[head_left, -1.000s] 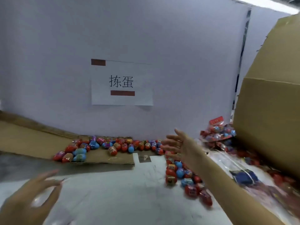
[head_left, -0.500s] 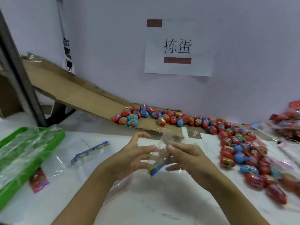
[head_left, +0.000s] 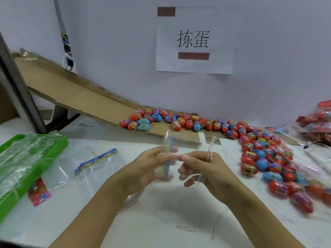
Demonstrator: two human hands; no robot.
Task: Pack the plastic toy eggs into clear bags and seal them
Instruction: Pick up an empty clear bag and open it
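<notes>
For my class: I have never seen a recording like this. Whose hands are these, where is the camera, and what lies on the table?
The camera sits on a person's head, looking down at their own bare hands. The left hand and right hand together hold a clear plastic bag with a colourful printed strip, seemingly opening it. On the white table lie red and blue plastic toy eggs, a spare clear bag and a green plastic tray of bags. A cardboard ramp leans behind.
</notes>
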